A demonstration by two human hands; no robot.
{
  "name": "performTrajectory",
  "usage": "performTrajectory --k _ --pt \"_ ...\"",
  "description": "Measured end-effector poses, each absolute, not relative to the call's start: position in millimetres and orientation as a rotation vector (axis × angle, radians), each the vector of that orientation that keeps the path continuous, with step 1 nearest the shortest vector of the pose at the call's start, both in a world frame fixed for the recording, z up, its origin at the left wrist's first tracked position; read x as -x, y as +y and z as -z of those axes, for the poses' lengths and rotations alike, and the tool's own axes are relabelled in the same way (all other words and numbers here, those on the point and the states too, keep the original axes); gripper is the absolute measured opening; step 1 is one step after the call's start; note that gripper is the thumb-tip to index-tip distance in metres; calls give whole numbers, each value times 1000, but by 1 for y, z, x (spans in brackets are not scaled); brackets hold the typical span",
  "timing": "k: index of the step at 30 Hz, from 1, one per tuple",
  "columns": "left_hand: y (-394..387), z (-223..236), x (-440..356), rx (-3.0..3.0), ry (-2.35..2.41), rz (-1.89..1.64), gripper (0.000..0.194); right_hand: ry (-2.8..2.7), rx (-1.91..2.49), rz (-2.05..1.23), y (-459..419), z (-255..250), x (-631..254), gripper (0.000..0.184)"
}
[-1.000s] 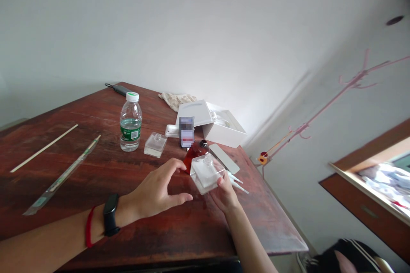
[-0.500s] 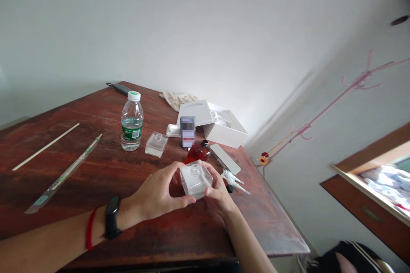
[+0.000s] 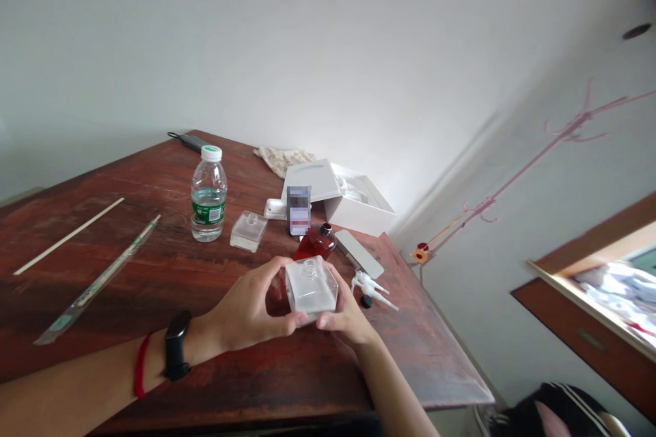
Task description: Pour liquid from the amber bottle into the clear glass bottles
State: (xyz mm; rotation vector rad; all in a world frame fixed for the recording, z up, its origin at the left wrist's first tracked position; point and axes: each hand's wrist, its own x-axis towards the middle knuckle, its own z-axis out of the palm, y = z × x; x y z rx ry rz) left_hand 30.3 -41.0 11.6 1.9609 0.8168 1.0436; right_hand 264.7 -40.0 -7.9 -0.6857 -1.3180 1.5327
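Note:
My left hand and my right hand hold a square clear glass bottle upright between them, just above the table. Its threaded neck points up and away from me. A black band and a red cord circle my left wrist. Just right of my right hand lie white plastic pump parts and a small black cap. Behind the held bottle stands a red glass bottle, partly hidden by it. A second square glass bottle stands to the left of the red one.
On the reddish-brown wooden table stand a water bottle and an open white box. A pixelated upright object, a white strip, a long wooden stick and a plastic-sleeved stick are nearby. The table's right edge runs close to my right arm.
The square bottle has moved from a tilted hold in my right hand to level and upright between both hands. My left hand has closed on it, and the pump parts and cap are now uncovered.

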Motion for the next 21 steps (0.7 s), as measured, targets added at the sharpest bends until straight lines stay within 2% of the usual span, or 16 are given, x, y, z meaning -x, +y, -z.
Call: performTrajectory --k 3,10,17,21 --pt "-41 -10 -31 -1979 780 -1035 59 -1335 711 -1465 -41 5 -264 85" --pt "-44 -9 -30 -2085 789 -1022 68 -1267 732 -1364 -38 7 -269 86" --pt "-41 -4 -27 -2171 898 -1040 47 -1013 647 -1266 -31 12 -277 85" --pt "-38 -2 -27 -2191 937 -1067 48 -905 631 -1196 -25 10 -280 86"
